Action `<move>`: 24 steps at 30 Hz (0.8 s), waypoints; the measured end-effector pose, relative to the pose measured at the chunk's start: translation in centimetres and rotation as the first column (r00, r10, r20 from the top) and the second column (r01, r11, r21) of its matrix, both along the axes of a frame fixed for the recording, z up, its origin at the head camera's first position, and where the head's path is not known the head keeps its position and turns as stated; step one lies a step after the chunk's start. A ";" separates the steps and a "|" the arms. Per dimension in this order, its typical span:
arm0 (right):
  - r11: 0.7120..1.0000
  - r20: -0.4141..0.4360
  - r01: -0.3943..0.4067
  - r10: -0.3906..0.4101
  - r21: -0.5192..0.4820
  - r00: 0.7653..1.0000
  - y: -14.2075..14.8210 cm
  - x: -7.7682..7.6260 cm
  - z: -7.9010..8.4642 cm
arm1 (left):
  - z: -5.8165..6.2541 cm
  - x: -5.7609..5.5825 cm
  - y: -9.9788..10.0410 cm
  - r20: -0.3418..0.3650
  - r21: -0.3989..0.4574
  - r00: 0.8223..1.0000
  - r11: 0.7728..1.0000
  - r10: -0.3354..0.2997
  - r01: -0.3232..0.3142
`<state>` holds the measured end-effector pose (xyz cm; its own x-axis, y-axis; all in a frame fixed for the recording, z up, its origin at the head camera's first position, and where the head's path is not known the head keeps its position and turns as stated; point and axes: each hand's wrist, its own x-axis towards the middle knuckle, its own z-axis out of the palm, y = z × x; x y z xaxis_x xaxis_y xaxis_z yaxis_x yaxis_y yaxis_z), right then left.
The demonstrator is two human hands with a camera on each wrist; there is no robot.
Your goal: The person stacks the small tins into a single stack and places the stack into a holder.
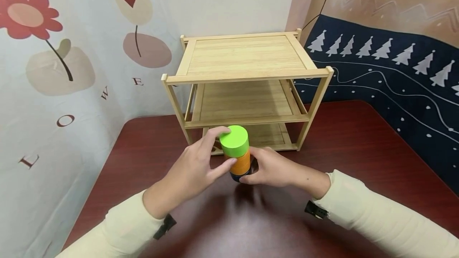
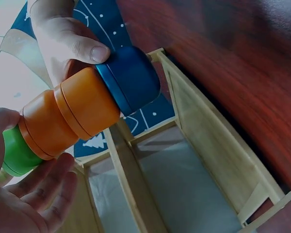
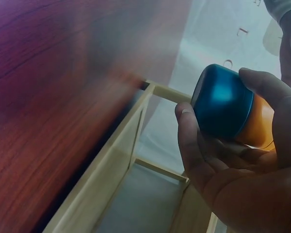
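Observation:
A column of stacked, cup-like round pieces stands nearly upright in front of the wooden rack. Its top piece is bright green, the middle ones orange, and the bottom one dark blue. My left hand grips the upper part, with the index finger at the green piece and the thumb across the orange. From the other side, my right hand holds the bottom, its thumb and fingers around the blue piece. The column appears lifted off the table.
The three-level wooden rack stands just beyond my hands on the dark red table. Behind it hang a flower-printed cloth and a navy cloth with white trees.

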<state>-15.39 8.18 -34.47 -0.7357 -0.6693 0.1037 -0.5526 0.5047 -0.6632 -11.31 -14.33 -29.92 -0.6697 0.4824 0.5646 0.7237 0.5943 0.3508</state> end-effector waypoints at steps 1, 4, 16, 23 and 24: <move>1.000 0.000 0.006 -0.006 0.000 1.000 0.0 0.0 0.1 | 0.2 0.0 0.0 -0.001 0.000 1.000 1.000 -0.004 0.004; 1.000 -0.004 0.018 -0.018 0.000 1.000 0.1 0.0 0.5 | 0.7 -0.1 0.1 -0.008 -0.003 1.000 1.000 -0.005 0.005; 0.998 -0.012 0.042 -0.042 -0.041 0.999 0.4 0.4 2.1 | 2.9 -0.2 0.2 -0.001 -0.013 1.000 1.000 -0.002 0.002; 0.997 0.000 0.033 -0.033 -0.075 0.999 0.5 0.4 3.2 | 4.0 -0.3 0.1 -0.021 0.003 1.000 1.000 0.001 0.000; 0.997 -0.004 0.032 -0.033 -0.073 0.999 0.5 0.5 3.4 | 4.2 -0.4 0.1 -0.027 0.004 1.000 1.000 0.000 0.000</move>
<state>-14.93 8.70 -31.09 -0.7563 -0.6355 0.1553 -0.5403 0.4730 -0.6959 -11.68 -14.18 -25.68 -0.6545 0.4800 0.5842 0.7328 0.5931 0.3337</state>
